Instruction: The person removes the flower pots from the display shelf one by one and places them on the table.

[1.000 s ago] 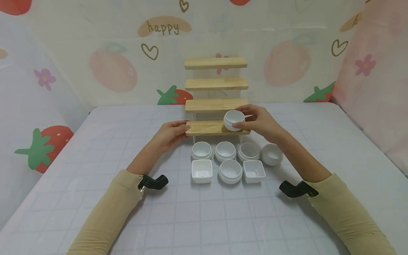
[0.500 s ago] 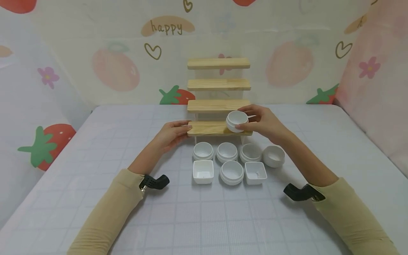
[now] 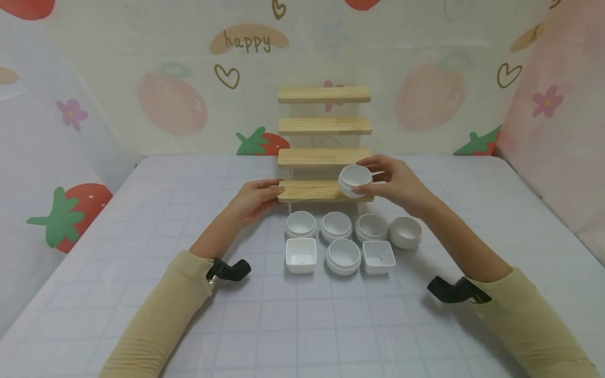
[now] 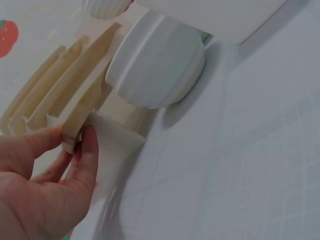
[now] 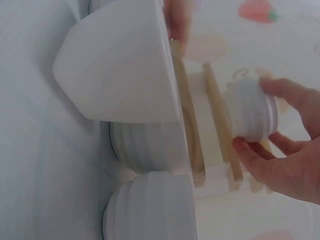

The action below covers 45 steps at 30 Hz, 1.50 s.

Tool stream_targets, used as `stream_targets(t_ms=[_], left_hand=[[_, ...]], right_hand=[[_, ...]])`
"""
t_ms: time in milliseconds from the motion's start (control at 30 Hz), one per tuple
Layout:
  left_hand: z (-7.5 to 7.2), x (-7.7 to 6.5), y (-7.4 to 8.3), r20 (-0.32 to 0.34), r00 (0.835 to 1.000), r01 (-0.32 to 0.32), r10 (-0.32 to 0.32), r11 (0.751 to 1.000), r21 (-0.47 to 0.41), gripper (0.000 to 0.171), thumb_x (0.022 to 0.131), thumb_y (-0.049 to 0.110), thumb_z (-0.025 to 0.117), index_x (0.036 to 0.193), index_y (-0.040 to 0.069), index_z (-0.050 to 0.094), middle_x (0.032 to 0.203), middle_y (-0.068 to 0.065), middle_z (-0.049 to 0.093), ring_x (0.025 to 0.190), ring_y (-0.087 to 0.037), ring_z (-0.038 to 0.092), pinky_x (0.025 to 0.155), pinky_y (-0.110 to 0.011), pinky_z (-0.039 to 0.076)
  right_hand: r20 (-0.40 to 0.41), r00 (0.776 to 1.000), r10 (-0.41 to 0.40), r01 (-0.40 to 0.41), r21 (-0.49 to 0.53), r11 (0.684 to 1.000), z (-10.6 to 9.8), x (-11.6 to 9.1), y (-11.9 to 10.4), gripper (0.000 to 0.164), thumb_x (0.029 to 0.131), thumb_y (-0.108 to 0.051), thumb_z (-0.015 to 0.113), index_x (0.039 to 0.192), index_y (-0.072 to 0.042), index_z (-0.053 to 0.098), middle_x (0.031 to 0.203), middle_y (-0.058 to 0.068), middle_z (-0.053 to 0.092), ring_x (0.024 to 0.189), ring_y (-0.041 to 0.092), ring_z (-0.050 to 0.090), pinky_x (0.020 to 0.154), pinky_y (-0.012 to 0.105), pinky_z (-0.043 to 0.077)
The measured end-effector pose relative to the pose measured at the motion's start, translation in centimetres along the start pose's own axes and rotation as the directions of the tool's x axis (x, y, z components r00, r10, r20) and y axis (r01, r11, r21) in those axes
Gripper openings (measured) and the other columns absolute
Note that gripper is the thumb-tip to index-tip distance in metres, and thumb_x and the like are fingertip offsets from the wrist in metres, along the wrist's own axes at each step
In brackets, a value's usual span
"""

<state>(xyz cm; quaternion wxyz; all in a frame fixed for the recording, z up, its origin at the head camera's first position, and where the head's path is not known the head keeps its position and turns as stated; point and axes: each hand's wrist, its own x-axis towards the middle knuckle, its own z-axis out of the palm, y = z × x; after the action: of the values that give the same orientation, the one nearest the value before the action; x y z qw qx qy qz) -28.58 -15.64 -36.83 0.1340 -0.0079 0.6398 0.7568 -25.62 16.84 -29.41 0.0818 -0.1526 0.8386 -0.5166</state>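
A round white bowl (image 3: pixel 355 181) is in my right hand (image 3: pixel 402 184), pinched between thumb and fingers over the right end of the lowest board of a tiered wooden stand (image 3: pixel 312 191). In the right wrist view the fingers grip the bowl (image 5: pixel 250 110) by its sides. My left hand (image 3: pixel 255 202) holds the left end of that same lowest board; the left wrist view shows thumb and fingers pinching the board's end (image 4: pixel 75 125). Its upper boards (image 3: pixel 325 126) bear nothing.
Several white bowls stand in two rows just in front of the stand, among them a square one (image 3: pixel 301 255) at the left, another square one (image 3: pixel 378 257) and a round one (image 3: pixel 405 232) at the right. A printed cloth wall (image 3: pixel 302 63) rises behind the table (image 3: pixel 293 325).
My right hand has shifted the bowl slightly to the right along the lowest board, and the right forearm has moved outward. The left hand keeps its hold on the board.
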Motion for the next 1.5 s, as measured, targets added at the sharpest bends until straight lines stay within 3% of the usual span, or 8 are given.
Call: stream_targets(t_ms=[333, 700, 1500], left_hand=[[0.0, -0.1, 0.2, -0.014, 1.000, 0.018, -0.018, 1.000, 0.001, 0.051, 0.107, 0.000, 0.056, 0.155, -0.012, 0.041, 0.125, -0.012, 0.058, 0.087, -0.008, 0.067, 0.078, -0.016, 0.059], [0.0, -0.1, 0.1, -0.013, 1.000, 0.017, -0.016, 1.000, 0.007, 0.052, 0.108, 0.000, 0.055, 0.156, -0.011, 0.040, 0.138, -0.020, 0.053, 0.090, -0.007, 0.067, 0.079, -0.015, 0.059], [-0.1, 0.2, 0.1, -0.028, 0.999, 0.044, -0.043, 0.999, 0.021, 0.053, 0.108, 0.003, 0.056, 0.157, -0.008, 0.041, 0.145, -0.022, 0.051, 0.092, -0.008, 0.067, 0.078, -0.015, 0.059]], right_hand=[[-0.007, 1.000, 0.006, -0.006, -0.003, 1.000, -0.3, -1.0, -0.1, 0.062, 0.093, -0.010, 0.080, 0.149, -0.002, 0.054, 0.140, 0.017, 0.057, 0.124, 0.032, 0.061, 0.089, 0.019, 0.053], [-0.014, 1.000, -0.011, 0.011, -0.004, 1.000, -0.9, -2.4, 0.3, 0.063, 0.093, -0.012, 0.080, 0.150, -0.003, 0.053, 0.141, 0.014, 0.057, 0.120, 0.025, 0.061, 0.090, 0.016, 0.053], [-0.032, 0.999, -0.013, 0.013, -0.005, 1.000, -2.0, -5.6, 1.5, 0.062, 0.094, -0.012, 0.081, 0.149, -0.005, 0.054, 0.141, 0.010, 0.056, 0.111, 0.010, 0.065, 0.089, 0.017, 0.057]])
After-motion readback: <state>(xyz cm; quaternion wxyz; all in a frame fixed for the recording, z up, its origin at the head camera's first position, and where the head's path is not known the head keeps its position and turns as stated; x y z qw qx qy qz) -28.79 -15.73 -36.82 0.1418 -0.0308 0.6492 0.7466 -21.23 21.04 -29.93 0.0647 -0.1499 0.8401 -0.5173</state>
